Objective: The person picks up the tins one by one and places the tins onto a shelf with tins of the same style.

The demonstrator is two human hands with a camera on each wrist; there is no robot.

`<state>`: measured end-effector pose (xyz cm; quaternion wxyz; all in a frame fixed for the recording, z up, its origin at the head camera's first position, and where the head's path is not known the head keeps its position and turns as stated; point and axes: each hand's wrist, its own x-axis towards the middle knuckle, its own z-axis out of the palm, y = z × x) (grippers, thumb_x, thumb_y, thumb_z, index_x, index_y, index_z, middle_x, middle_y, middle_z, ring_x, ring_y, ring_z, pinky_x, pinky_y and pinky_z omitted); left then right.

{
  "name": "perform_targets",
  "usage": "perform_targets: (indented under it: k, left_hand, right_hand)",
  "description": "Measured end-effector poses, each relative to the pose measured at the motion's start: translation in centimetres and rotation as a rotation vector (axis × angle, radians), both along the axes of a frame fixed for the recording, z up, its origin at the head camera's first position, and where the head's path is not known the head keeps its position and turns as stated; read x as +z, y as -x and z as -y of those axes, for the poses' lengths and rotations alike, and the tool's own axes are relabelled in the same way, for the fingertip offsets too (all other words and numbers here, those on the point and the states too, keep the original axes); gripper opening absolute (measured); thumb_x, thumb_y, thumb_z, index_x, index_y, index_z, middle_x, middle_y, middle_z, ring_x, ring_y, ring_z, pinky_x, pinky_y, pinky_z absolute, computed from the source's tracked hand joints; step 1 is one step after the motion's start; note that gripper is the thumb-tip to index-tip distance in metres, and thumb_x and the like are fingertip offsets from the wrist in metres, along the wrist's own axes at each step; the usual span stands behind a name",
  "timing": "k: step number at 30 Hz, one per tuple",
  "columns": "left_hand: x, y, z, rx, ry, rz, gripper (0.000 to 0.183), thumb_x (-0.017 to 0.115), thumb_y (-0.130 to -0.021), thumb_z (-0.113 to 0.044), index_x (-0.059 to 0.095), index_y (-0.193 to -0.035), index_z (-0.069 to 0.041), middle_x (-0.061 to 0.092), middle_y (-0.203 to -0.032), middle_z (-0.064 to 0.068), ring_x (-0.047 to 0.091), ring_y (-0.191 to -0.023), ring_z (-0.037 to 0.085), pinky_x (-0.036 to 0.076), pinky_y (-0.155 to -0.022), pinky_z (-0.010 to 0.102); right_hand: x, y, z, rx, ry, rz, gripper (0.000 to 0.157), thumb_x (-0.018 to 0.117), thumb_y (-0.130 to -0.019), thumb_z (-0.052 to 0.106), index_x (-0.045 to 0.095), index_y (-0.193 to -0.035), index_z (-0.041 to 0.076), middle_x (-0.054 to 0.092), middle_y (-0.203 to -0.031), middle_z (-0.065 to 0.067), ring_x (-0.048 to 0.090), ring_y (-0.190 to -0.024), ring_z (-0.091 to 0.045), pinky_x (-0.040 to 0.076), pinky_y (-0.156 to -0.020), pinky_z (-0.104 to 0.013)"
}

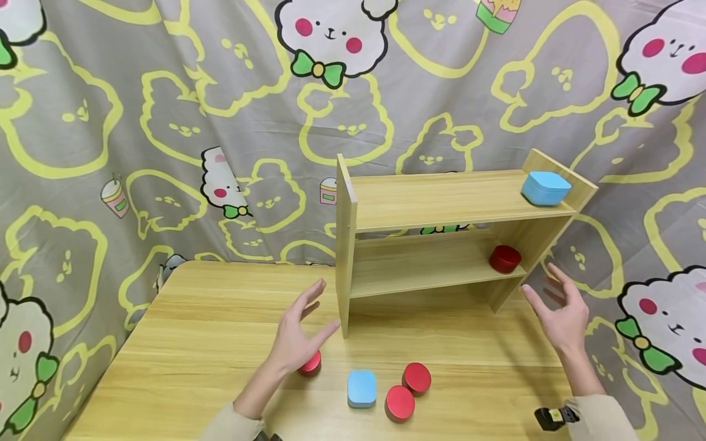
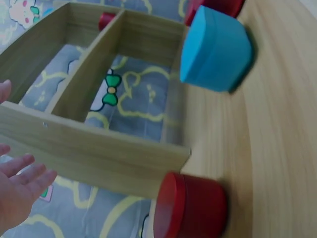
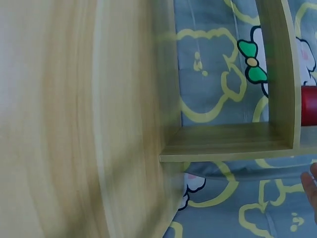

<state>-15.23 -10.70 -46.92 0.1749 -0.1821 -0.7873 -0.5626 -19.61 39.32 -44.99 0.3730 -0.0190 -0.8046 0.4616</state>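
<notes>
Though part-hidden, leftmost red container (image 1: 312,364)

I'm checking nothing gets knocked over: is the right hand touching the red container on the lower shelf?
Apart. The right wrist view shows the shelf's side panel between the right hand and the red container.

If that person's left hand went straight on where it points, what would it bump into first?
The left hand would probably meet the flat left side panel of the pale wooden shelf first, though depth is hard to judge.
</notes>
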Motion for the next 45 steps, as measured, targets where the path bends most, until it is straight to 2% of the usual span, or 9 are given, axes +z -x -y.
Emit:
perform_targets:
  k: [4, 11, 15, 20, 29, 37, 45]
  left_hand:
    - [0.5, 0.5, -1.0, -0.003, -0.085, 0.027, 0.075, 0.084, -0.089, -0.013, 0.05, -0.155, -0.011, 0.06, -0.153, 0.013, 0.057, -0.143, 0.034, 0.053, -0.112, 0.045]
    - [1.1, 1.2, -2.4, 0.027, -0.159, 0.057, 0.071, 0.086, -0.086, -0.009, 0.055, -0.15, -0.009, 0.066, -0.146, 0.014, 0.061, -0.138, 0.034, 0.053, -0.113, 0.045]
    - [1.3, 1.8, -3.0, 0.06, -0.197, 0.059, 0.068, 0.086, -0.085, -0.006, 0.057, -0.146, -0.005, 0.068, -0.141, 0.012, 0.064, -0.134, 0.032, 0.054, -0.113, 0.043]
    - [1.3, 2.6, -3.9, 0.057, -0.245, 0.038, 0.067, 0.085, -0.085, -0.003, 0.057, -0.145, -0.003, 0.068, -0.141, 0.014, 0.065, -0.131, 0.034, 0.056, -0.109, 0.043]
    - [1.5, 3.5, -5.0, 0.081, -0.321, 0.063, 0.064, 0.085, -0.083, 0.0, 0.061, -0.142, -0.008, 0.067, -0.14, 0.012, 0.064, -0.128, 0.034, 0.059, -0.106, 0.043]
    - [1.8, 3.9, -5.5, 0.108, -0.346, 0.06, 0.061, 0.086, -0.083, 0.0, 0.062, -0.139, -0.009, 0.067, -0.138, 0.011, 0.064, -0.125, 0.033, 0.061, -0.101, 0.047]
    - [2.0, 4.2, -5.7, 0.134, -0.323, 0.053, 0.057, 0.085, -0.083, 0.002, 0.064, -0.135, -0.008, 0.067, -0.136, 0.012, 0.066, -0.122, 0.033, 0.062, -0.098, 0.048]
  right_hand:
    - [0.2, 1.1, -0.4, -0.012, 0.091, 0.015, 0.062, 0.083, -0.085, 0.002, 0.065, -0.143, 0.012, 0.068, -0.131, 0.02, 0.065, -0.106, 0.013, 0.052, -0.087, -0.003]
    - [-0.2, 3.0, -1.1, -0.011, 0.229, -0.007, 0.055, 0.082, -0.083, -0.004, 0.068, -0.135, 0.002, 0.071, -0.116, 0.022, 0.069, -0.099, 0.006, 0.054, -0.08, -0.003]
    - [-0.5, 4.1, -1.3, 0.062, 0.364, -0.07, 0.053, 0.08, -0.082, -0.011, 0.066, -0.133, -0.006, 0.075, -0.113, 0.01, 0.073, -0.094, 0.0, 0.056, -0.077, -0.005]
    - [-0.9, 5.2, -1.8, 0.15, 0.501, -0.122, 0.052, 0.075, -0.081, -0.019, 0.065, -0.131, -0.01, 0.074, -0.107, 0.0, 0.073, -0.085, -0.003, 0.058, -0.073, -0.008]
    - [-0.5, 6.0, -2.3, 0.198, 0.545, -0.098, 0.049, 0.069, -0.082, -0.025, 0.072, -0.115, 0.011, 0.073, -0.097, 0.006, 0.072, -0.079, -0.001, 0.057, -0.074, -0.008]
    - [-0.3, 6.3, -1.9, 0.202, 0.576, -0.072, 0.043, 0.068, -0.081, -0.026, 0.071, -0.104, 0.01, 0.073, -0.088, 0.007, 0.07, -0.076, -0.002, 0.057, -0.073, -0.008]
    - [-0.2, 6.6, -1.9, 0.191, 0.583, -0.043, 0.039, 0.067, -0.081, -0.027, 0.071, -0.098, 0.008, 0.072, -0.083, 0.007, 0.071, -0.073, -0.001, 0.057, -0.07, -0.008]
